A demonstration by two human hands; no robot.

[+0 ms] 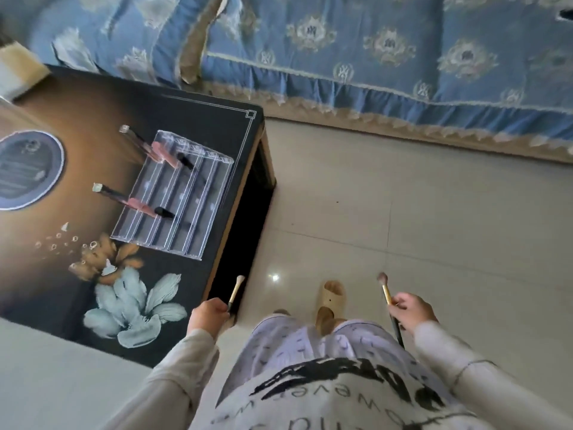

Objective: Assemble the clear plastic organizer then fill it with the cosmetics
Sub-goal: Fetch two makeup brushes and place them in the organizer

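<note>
While the clear plastic organizer sits on the dark floral counter, the left grip clasps a white-tipped brush. The right grip pinches a gold-ferruled brush.

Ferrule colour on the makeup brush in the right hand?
Gold, on the black-handled makeup brush in the right hand; head view.

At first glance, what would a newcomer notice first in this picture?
The clear organizer stands on the dark flowered table, with pink tubes resting in it. Nearer the camera, the left hand and the right hand each grip a makeup brush. A blue patterned cover fills the top.
</note>
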